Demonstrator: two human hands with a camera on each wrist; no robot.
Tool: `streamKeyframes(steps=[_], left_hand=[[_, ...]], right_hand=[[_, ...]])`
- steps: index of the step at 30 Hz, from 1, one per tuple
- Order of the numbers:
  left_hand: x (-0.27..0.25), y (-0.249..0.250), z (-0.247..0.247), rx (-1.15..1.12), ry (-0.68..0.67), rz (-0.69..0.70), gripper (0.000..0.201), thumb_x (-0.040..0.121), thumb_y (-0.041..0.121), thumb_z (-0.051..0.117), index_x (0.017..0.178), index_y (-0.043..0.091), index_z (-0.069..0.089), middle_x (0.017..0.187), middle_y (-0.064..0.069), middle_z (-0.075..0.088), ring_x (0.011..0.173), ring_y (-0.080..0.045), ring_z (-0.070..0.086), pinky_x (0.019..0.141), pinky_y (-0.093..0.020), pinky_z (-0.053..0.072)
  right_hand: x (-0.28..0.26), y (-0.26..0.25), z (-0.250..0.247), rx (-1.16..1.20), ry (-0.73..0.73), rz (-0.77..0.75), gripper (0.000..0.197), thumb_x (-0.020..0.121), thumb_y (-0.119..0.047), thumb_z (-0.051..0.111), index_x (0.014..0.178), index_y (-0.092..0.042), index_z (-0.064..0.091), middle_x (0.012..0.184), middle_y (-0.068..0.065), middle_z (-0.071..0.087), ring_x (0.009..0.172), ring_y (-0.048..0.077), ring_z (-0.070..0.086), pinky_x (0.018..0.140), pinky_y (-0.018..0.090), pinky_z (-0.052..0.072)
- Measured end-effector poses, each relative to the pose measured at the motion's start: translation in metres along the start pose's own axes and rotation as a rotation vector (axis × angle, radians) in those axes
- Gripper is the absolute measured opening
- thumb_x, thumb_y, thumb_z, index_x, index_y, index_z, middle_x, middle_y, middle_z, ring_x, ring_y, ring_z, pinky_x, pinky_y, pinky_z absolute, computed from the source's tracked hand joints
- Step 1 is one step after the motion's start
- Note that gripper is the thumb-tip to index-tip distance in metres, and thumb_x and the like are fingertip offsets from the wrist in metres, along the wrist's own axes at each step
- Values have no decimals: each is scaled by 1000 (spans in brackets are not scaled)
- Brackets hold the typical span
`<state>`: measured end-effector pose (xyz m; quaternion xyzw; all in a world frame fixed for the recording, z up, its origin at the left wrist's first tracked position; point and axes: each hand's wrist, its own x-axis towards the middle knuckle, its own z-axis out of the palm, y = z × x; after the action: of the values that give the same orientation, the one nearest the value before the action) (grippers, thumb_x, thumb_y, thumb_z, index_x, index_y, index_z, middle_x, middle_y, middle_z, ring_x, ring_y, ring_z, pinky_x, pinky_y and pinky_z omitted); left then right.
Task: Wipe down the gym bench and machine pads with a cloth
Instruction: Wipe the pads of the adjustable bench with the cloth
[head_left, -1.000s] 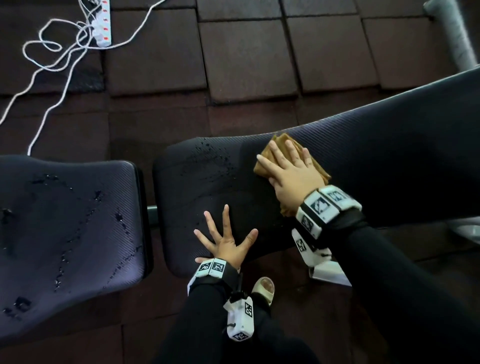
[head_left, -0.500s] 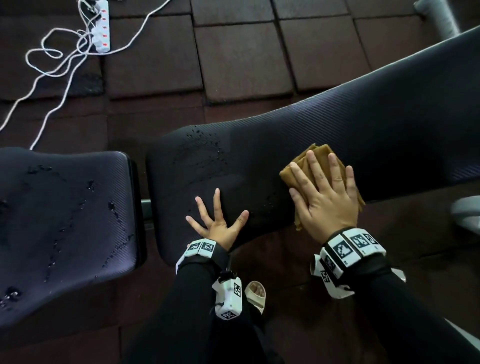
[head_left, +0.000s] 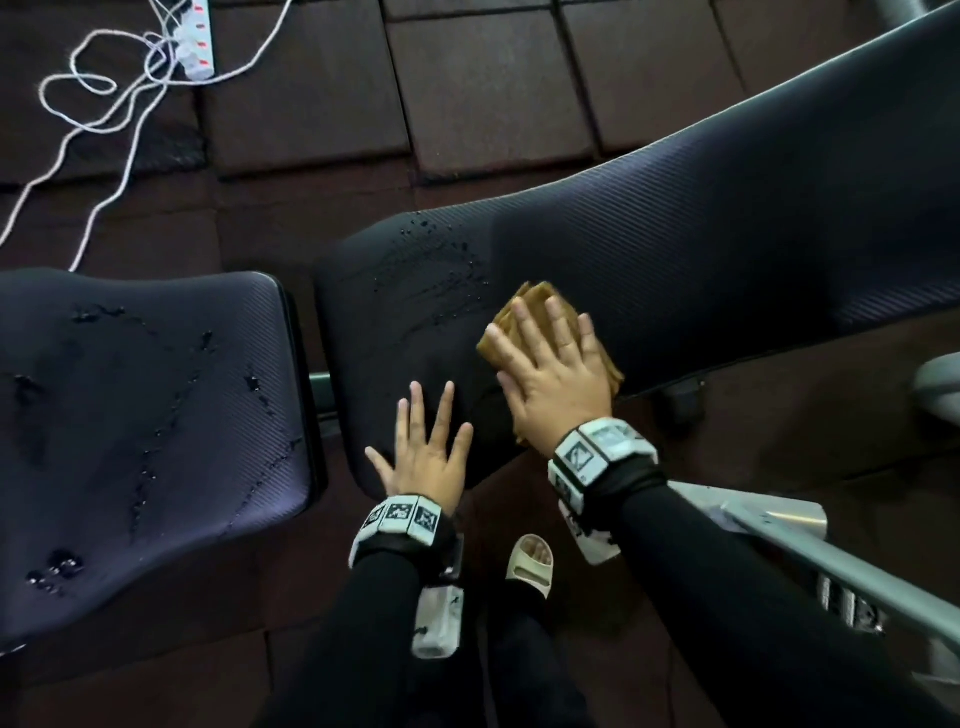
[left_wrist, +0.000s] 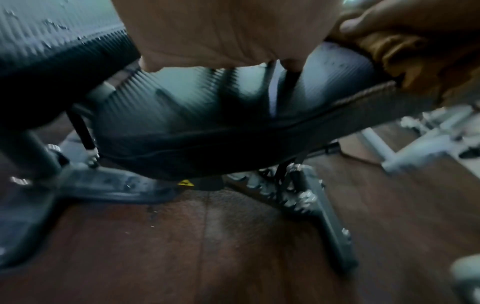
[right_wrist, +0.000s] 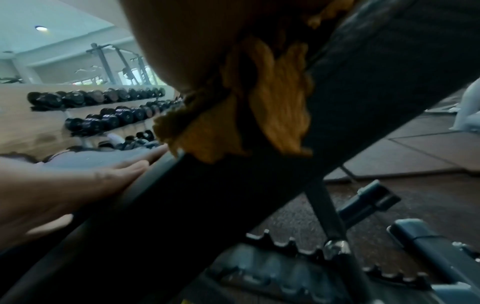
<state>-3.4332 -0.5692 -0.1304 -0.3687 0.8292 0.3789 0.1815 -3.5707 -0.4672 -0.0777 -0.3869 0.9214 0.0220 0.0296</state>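
- Head view puts your right hand (head_left: 553, 382) flat on the brown cloth (head_left: 540, 304), fingers straight and slightly spread, pressing it onto the back pad (head_left: 727, 244) near that pad's lower end and front edge.
- Your left hand (head_left: 426, 457) lies palm down just beside it, fingers splayed and holding nothing, at the pad's lower corner; the two hands are close but not touching.
- Both forearms, in black sleeves, reach forward from the bottom of the picture, the right wrist bent over the pad's edge.
- Right wrist view shows the cloth (right_wrist: 259, 115) bunched under your palm and hanging over the pad's edge.
- Water droplets (head_left: 436, 260) sit on the pad just beyond the cloth.
- Left of the pad, the seat pad (head_left: 145, 415) also carries wet streaks.
- A white power strip (head_left: 195, 39) and its cable lie on the floor beyond.
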Motion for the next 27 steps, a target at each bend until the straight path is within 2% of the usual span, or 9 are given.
streamKeyframes(steps=[2, 5, 9, 11, 13, 16, 19, 22, 27], left_hand=[[-3, -25, -2, 9, -59, -2, 55, 90, 66, 25, 123, 74, -18, 144, 30, -32, 143, -9, -21, 108, -67, -1], [-4, -44, -3, -72, -121, -16, 60, 90, 64, 35, 127, 72, -12, 147, 27, -30, 143, -14, -22, 108, -68, 3], [-1, -44, -1, -90, -136, -1, 63, 92, 61, 36, 130, 66, -14, 140, 29, -36, 143, -21, -24, 109, -67, 4], [0, -42, -1, -83, -149, -12, 62, 92, 61, 35, 129, 65, -15, 138, 29, -38, 142, -23, -25, 108, -67, 4], [1, -42, -1, -80, -161, -21, 62, 92, 60, 35, 129, 65, -15, 138, 28, -37, 142, -24, -25, 108, -67, 4], [1, -42, -2, -88, -169, -18, 63, 92, 60, 36, 130, 65, -15, 138, 29, -36, 142, -23, -25, 109, -66, 4], [0, -41, -4, -91, -181, -21, 64, 92, 60, 37, 129, 66, -15, 138, 30, -36, 142, -23, -26, 108, -67, 4], [1, -42, -4, -79, -196, -23, 64, 92, 60, 36, 129, 66, -16, 138, 29, -37, 142, -24, -27, 109, -67, 4], [3, -44, -6, -74, -197, -22, 65, 91, 60, 37, 129, 66, -16, 140, 28, -36, 142, -24, -26, 109, -67, 4]], right_hand=[[-23, -15, 9, 1, -46, -64, 51, 92, -39, 47, 142, -37, 38, 154, -3, 26, 145, 26, 14, 115, 49, 9], [-57, -14, 13, -16, -43, -42, 53, 91, -37, 50, 142, -38, 37, 153, -6, 28, 144, 22, 15, 114, 48, 13], [-80, 21, -2, -33, 3, 132, 54, 87, -37, 52, 140, -36, 39, 150, -6, 30, 142, 21, 18, 112, 51, 13], [-77, 48, -16, -44, 28, 272, 52, 91, -40, 40, 143, -33, 36, 153, -5, 24, 144, 23, 12, 113, 52, 12], [-65, 74, -32, -38, 37, 414, 54, 93, -44, 28, 146, -32, 28, 156, -4, 17, 144, 24, 5, 115, 51, 4], [-32, 94, -48, -7, 57, 499, 55, 94, -43, 25, 148, -32, 22, 158, -3, 10, 146, 30, 1, 115, 49, -3], [5, 85, -47, 12, 62, 469, 54, 95, -40, 30, 148, -31, 23, 159, 0, 8, 145, 36, 0, 114, 50, -5], [22, 54, -34, 6, 9, 342, 52, 97, -39, 36, 147, -33, 26, 158, 1, 11, 145, 35, 1, 114, 48, -7], [-15, 8, -8, 31, -8, 98, 49, 93, -32, 48, 141, -32, 40, 154, -2, 26, 144, 30, 15, 116, 45, 4]])
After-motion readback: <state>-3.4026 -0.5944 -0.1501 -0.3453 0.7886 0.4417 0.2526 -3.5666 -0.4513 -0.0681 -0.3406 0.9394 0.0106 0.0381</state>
